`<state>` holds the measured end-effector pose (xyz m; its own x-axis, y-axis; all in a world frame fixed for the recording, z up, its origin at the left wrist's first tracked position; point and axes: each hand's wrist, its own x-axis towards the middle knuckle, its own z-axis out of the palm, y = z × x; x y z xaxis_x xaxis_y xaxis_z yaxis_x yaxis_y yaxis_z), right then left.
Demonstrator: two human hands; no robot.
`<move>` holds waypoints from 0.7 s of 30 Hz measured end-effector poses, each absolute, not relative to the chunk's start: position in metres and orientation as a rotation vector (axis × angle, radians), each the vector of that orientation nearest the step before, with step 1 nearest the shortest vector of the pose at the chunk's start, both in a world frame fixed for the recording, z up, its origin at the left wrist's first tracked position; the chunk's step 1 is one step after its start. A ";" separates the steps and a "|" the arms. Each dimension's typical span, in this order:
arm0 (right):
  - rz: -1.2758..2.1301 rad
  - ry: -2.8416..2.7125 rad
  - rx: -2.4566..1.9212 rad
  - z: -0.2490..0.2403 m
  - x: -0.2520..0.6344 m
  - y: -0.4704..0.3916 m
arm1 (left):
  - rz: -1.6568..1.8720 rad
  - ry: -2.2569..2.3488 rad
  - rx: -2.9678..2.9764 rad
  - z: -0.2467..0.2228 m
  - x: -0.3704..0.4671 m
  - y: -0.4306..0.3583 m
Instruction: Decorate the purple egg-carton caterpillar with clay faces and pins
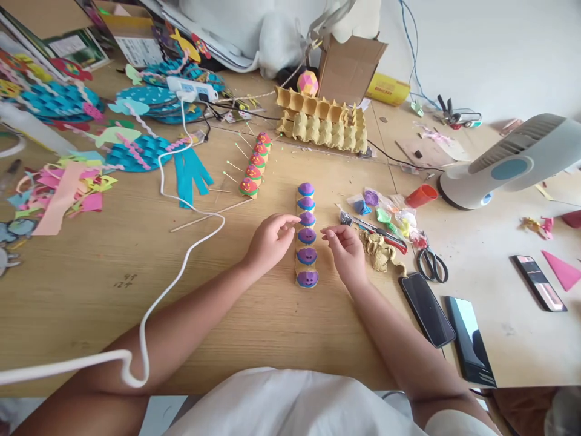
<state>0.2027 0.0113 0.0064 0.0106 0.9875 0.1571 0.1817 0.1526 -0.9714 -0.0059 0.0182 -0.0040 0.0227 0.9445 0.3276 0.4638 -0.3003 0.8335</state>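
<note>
The pale wood-grained table (254,339) takes up most of my view, with a white-and-grey fan (503,160) at its right. Beyond the work, pale moulded egg-carton pieces (329,130) lie crosswise.

What matters most to me is the purple-and-blue strip of six moulded domes (307,257). It lies on the table between the hands, domes up, its long axis running from near the body straight away from it. The hands flank it from either long side, level with its middle domes, so they meet it across its width.

The left hand (267,243) is nearer: partly open, fingers curved, thumb a little apart, its fingertips at the strip's edge by the third dome from the far end. I see nothing held, and can't tell whether it touches. The right hand (348,253) sits just off the other side, fingers bent, thumb and forefinger close together; I can't tell whether they pinch anything small.

Farther left, a shorter-looking red-and-green domed strip (257,160) slants away. Black-handled scissors (433,264) lie right of the right hand.
</note>
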 end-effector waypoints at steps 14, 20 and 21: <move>0.177 -2.238 -0.983 0.011 0.216 -0.004 | 1.179 1.296 2.068 -0.014 -0.007 0.006; 0.180 -2.239 -0.985 0.010 0.216 -0.004 | 1.143 1.310 2.015 -0.015 -0.007 0.005; 0.202 -2.209 -0.994 0.010 0.216 -0.005 | 1.142 1.318 2.008 -0.014 -0.007 0.004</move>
